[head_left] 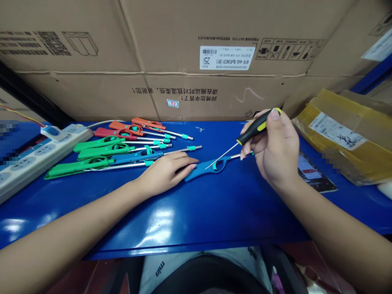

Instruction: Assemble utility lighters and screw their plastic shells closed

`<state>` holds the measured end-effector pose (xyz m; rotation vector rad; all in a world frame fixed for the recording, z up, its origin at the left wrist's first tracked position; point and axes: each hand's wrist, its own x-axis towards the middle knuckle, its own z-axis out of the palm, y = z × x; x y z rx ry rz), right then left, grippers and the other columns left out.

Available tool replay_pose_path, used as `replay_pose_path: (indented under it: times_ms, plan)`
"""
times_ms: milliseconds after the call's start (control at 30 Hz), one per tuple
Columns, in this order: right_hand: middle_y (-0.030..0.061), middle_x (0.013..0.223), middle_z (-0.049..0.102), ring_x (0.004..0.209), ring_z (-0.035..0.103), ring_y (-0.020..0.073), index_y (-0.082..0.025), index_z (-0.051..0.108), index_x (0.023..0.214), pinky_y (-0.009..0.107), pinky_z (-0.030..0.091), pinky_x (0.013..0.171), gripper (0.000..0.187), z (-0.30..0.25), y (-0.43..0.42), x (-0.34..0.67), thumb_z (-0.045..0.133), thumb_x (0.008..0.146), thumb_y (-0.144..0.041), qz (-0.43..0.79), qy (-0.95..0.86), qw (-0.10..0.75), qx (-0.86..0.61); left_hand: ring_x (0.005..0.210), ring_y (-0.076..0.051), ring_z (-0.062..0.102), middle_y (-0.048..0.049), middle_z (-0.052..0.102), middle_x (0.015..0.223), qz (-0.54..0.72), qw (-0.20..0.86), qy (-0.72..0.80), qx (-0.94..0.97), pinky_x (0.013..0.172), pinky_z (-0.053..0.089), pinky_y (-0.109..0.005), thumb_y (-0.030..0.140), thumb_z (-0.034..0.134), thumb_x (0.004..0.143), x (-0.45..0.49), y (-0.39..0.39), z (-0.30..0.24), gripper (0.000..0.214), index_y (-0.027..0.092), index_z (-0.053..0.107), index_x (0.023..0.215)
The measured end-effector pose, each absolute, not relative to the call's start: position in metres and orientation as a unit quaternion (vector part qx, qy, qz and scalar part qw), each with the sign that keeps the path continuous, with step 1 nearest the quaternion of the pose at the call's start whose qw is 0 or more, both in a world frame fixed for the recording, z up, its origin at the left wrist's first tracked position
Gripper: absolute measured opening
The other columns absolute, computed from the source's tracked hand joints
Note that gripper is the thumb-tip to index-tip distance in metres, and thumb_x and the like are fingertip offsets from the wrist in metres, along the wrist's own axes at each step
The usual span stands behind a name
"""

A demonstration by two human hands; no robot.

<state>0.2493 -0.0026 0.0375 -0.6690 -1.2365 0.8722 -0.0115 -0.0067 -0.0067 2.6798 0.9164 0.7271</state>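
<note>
My right hand (277, 151) grips a black and yellow screwdriver (259, 127), its thin shaft slanting down to the left. The tip is over the handle of a blue stick lighter (200, 170) on the table; whether it touches, I cannot tell. My left hand (167, 173) holds the end of that lighter's handle, fingers closed over it. The lighter's metal tube runs behind my right fingers. To the left, a row of stick lighters lies on the table: green ones (76, 166), a red one (114, 133), orange ones (148, 123) and another blue one (134, 157), with teal trigger parts.
A white power strip (39, 157) with a plug lies along the left of the blue table (183, 228). Large cardboard boxes (183, 36) form a wall behind. At right are a yellow-taped package (352, 130) and a dark, flat phone-like item (315, 173).
</note>
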Motion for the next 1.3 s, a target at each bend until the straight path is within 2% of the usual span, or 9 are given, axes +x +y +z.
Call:
replay_pose_path:
  times_ms: [133, 267, 433, 533, 700, 967, 1300]
  plan:
    - [-0.0022, 0.074, 0.066, 0.046, 0.061, 0.0122, -0.026, 0.057, 0.092, 0.029, 0.055, 0.041, 0.024, 0.036, -0.001, 0.248, 0.057, 0.099, -0.049, 0.391, -0.541, 0.68, -0.303, 0.107, -0.022, 0.067, -0.0125, 0.068, 0.115, 0.255, 0.116, 0.326, 0.903, 0.097, 0.054, -0.036, 0.032, 0.053, 0.103, -0.01, -0.01, -0.007, 0.034, 0.013, 0.069, 0.126]
    - [-0.0035, 0.075, 0.065, 0.045, 0.06, 0.0105, -0.027, 0.055, 0.093, 0.026, 0.053, 0.04, 0.025, 0.035, 0.0, 0.249, 0.056, 0.099, -0.052, 0.386, -0.559, 0.666, -0.308, 0.105, -0.024, 0.067, -0.0111, 0.069, 0.112, 0.259, 0.152, 0.338, 0.892, 0.097, 0.054, -0.038, 0.036, 0.065, 0.096, -0.006, -0.015, -0.008, 0.037, 0.013, 0.071, 0.124]
    - [-0.0031, 0.077, 0.067, 0.043, 0.059, 0.0103, -0.028, 0.055, 0.096, 0.026, 0.053, 0.038, 0.023, 0.033, -0.005, 0.245, 0.057, 0.099, -0.05, 0.376, -0.568, 0.666, -0.304, 0.086, -0.017, 0.067, -0.005, 0.067, 0.097, 0.282, 0.273, 0.377, 0.839, 0.078, 0.055, -0.031, 0.035, 0.076, 0.088, 0.001, -0.02, -0.013, 0.034, 0.019, 0.076, 0.118]
    - [-0.0032, 0.078, 0.066, 0.044, 0.058, 0.0089, -0.03, 0.056, 0.099, 0.025, 0.052, 0.04, 0.02, 0.034, -0.011, 0.238, 0.059, 0.098, -0.05, 0.361, -0.599, 0.651, -0.294, 0.081, -0.016, 0.064, -0.0028, 0.064, 0.089, 0.279, 0.3, 0.376, 0.831, 0.075, 0.052, -0.03, 0.033, 0.078, 0.085, 0.005, -0.022, -0.014, 0.035, 0.02, 0.077, 0.117]
    - [-0.0037, 0.077, 0.065, 0.045, 0.056, 0.0072, -0.031, 0.056, 0.1, 0.022, 0.048, 0.039, 0.019, 0.042, -0.017, 0.222, 0.059, 0.098, -0.05, 0.353, -0.657, 0.611, -0.267, 0.08, -0.016, 0.062, -0.0026, 0.063, 0.087, 0.289, 0.313, 0.368, 0.827, 0.075, 0.05, -0.03, 0.032, 0.08, 0.083, 0.006, -0.022, -0.015, 0.035, 0.017, 0.078, 0.115]
    - [-0.0039, 0.075, 0.057, 0.05, 0.059, 0.0094, -0.027, 0.052, 0.105, 0.022, 0.048, 0.039, 0.017, 0.045, -0.013, 0.207, 0.056, 0.101, -0.043, 0.338, -0.742, 0.531, -0.231, 0.078, -0.015, 0.06, -0.0006, 0.06, 0.086, 0.296, 0.305, 0.366, 0.828, 0.076, 0.05, -0.031, 0.033, 0.081, 0.082, 0.004, -0.022, -0.018, 0.038, 0.018, 0.077, 0.116]
    - [-0.0034, 0.078, 0.058, 0.047, 0.056, 0.0089, -0.028, 0.052, 0.103, 0.022, 0.048, 0.04, 0.019, 0.044, -0.013, 0.2, 0.055, 0.101, -0.046, 0.342, -0.749, 0.508, -0.254, 0.076, -0.015, 0.06, -0.0003, 0.061, 0.086, 0.298, 0.298, 0.366, 0.83, 0.075, 0.051, -0.03, 0.035, 0.081, 0.082, 0.005, -0.022, -0.018, 0.038, 0.019, 0.077, 0.115]
